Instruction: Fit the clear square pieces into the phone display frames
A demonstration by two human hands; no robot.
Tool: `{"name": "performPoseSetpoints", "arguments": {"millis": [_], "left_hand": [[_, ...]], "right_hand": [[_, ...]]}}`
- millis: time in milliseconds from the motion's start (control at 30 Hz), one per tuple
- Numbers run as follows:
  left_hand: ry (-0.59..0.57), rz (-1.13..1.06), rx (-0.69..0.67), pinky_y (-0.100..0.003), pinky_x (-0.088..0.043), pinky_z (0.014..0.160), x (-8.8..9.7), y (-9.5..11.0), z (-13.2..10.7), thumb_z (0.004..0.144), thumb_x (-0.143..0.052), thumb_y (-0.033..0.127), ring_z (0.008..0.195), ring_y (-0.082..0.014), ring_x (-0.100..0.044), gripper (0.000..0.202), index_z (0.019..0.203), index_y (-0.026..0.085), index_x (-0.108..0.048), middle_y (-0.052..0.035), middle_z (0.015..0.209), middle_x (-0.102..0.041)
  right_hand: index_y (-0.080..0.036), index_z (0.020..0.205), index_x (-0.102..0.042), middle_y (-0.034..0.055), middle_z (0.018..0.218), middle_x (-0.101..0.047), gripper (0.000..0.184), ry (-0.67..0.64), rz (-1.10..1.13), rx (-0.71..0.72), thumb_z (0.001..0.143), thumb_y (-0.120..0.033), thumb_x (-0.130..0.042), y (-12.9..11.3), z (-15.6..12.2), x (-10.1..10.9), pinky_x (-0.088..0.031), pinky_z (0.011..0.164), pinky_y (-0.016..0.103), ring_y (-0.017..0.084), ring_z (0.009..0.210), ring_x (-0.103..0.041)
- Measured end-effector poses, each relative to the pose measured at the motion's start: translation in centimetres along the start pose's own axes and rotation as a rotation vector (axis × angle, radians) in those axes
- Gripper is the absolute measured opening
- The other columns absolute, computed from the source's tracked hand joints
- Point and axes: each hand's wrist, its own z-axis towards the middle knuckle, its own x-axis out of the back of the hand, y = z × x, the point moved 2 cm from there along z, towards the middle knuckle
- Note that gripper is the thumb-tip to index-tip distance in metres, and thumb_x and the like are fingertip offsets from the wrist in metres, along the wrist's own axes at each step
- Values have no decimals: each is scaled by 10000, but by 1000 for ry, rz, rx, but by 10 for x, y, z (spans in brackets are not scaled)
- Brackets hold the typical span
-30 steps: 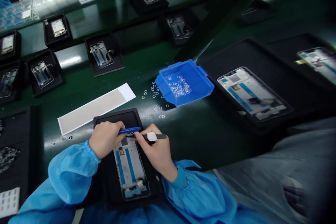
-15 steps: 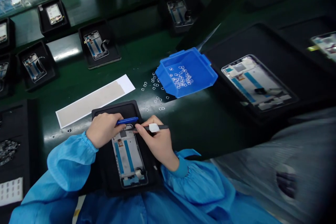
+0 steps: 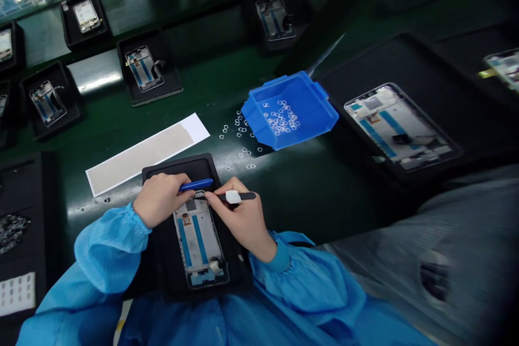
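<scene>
An opened phone frame (image 3: 203, 246) with two blue strips lies in a black tray (image 3: 162, 257) before me. My left hand (image 3: 162, 200) is closed around a slim blue pen-like tool (image 3: 196, 185) at the phone's top edge; the tool's tip is hard to make out. Between the fingers of my right hand (image 3: 243, 221) is a pair of dark tweezers (image 3: 247, 195) with a white wrap, pointing left at the phone's top end. Whether the tweezers' tips hold anything is too small to tell.
Beyond the tray stands a blue bin (image 3: 312, 113) with many small white outline pieces; more lie loose beside it. A long white-edged strip sheet (image 3: 141, 157) lies at left. Other trays with phone frames (image 3: 144, 67) line the back, and a larger black tray (image 3: 336, 84) sits right.
My right hand and the tweezers have shifted slightly left and up along the phone's top end. My left hand keeps its place with the blue tool.
</scene>
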Motion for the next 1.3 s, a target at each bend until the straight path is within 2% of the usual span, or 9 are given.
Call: {"name": "performPoseSetpoints", "arguments": {"millis": [367, 500, 633, 733, 867, 967, 1133, 1233, 1300], "left_hand": [[22, -34, -1, -295, -409, 622, 1, 2, -1, 920, -541, 370, 748, -237, -665, 192, 954, 232, -670, -33, 797, -705], [206, -185, 45, -286, -462, 665, -2, -13, -33, 926, -545, 394, 774, -215, -680, 216, 1055, 259, -654, -14, 864, -722], [603, -333, 232, -283, -536, 731, -43, -36, -101, 927, -517, 480, 818, -197, -693, 322, 1115, 254, -649, -32, 938, -708], [630, -332, 270, -293, -584, 744, -95, -27, -141, 879, -585, 459, 871, -211, -700, 422, 1245, 253, -624, -70, 1040, -672], [623, -554, 283, -303, -557, 927, -126, -7, -159, 927, -516, 360, 1160, -238, -633, 484, 1405, 281, -514, -94, 1308, -617], [734, -767, 374, -339, -518, 998, -99, -30, -157, 941, -480, 438, 1194, -250, -616, 473, 1351, 223, -574, -87, 1285, -655], [1087, -620, 602, -388, -535, 947, 3, -150, -119, 853, -551, 483, 1079, -286, -659, 533, 1236, 123, -635, -104, 1097, -725], [1097, -424, 711, -351, -535, 889, 64, -215, -70, 910, -501, 351, 1009, -264, -668, 390, 1175, 98, -634, -90, 989, -727], [1061, -366, 748, -373, -531, 878, 92, -241, -35, 928, -530, 321, 977, -255, -665, 294, 1081, 103, -653, -84, 967, -710]], "right_hand": [[-228, 699, -540, -43, 551, -507, 222, 4, -31, -8, 859, -339, -648, 1, 2, -2, -359, 472, 262, 136, 474, -491], [-234, 695, -515, -45, 562, -509, 266, 6, 251, -117, 847, -386, -671, 13, 2, 4, -475, 537, 282, 166, 523, -587], [-220, 736, -538, -37, 638, -574, 304, 188, 416, -174, 803, -448, -728, 36, -10, 6, -536, 709, 339, 188, 633, -654], [-221, 712, -549, -41, 651, -613, 312, 219, 517, -203, 777, -445, -757, 41, -21, -2, -451, 989, 421, 177, 689, -653], [-230, 706, -553, -32, 664, -649, 320, 121, 728, -292, 780, -468, -754, 17, -24, -11, -473, 952, 407, 171, 701, -646], [-229, 719, -544, -46, 686, -646, 320, 115, 836, -258, 786, -454, -761, -6, -11, -8, -502, 896, 377, 139, 655, -623], [-227, 758, -546, -33, 762, -644, 349, 351, 813, -235, 724, -461, -803, 1, 19, 8, -509, 746, 319, 170, 775, -645], [-221, 760, -540, -26, 769, -641, 377, 464, 763, -216, 690, -475, -810, 22, 27, 11, -487, 678, 304, 162, 715, -626], [-218, 774, -539, -28, 752, -632, 375, 507, 710, -199, 692, -476, -799, 35, 29, 10, -476, 669, 313, 154, 660, -607]]}}
